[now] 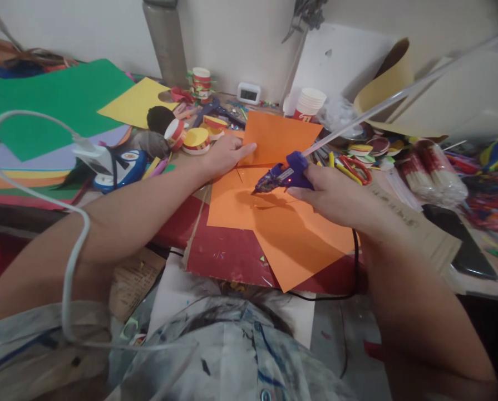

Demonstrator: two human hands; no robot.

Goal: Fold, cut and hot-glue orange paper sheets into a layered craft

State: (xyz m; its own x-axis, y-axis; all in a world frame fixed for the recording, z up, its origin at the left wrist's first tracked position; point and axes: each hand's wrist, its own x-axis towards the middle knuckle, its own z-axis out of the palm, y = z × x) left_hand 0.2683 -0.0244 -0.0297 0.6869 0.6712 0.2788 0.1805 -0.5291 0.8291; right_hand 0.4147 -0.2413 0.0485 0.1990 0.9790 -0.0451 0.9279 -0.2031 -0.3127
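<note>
Purple glue gun (285, 171) in the right hand (336, 195), nozzle over orange paper (307, 245), left hand (227, 155) on the orange sheets.

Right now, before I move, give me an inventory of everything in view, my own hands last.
Glue gun: one, purple, right hand
Orange paper: several sheets, centre
Red board: one, under the orange paper
Coloured sheets: stack, green uppermost, left
Yellow sheet: one, back left
Flask: one, grey, by the wall
Clock: one, white, back centre
Paper cups: one stack, white and red, back
Cup pieces: several, red, white, yellow, by left hand
Phone: one, black, right
White cable: one, left
Small craft bits: too many to count, mixed, all around
Left hand: one, at the orange paper
Right hand: one, around the glue gun
</note>
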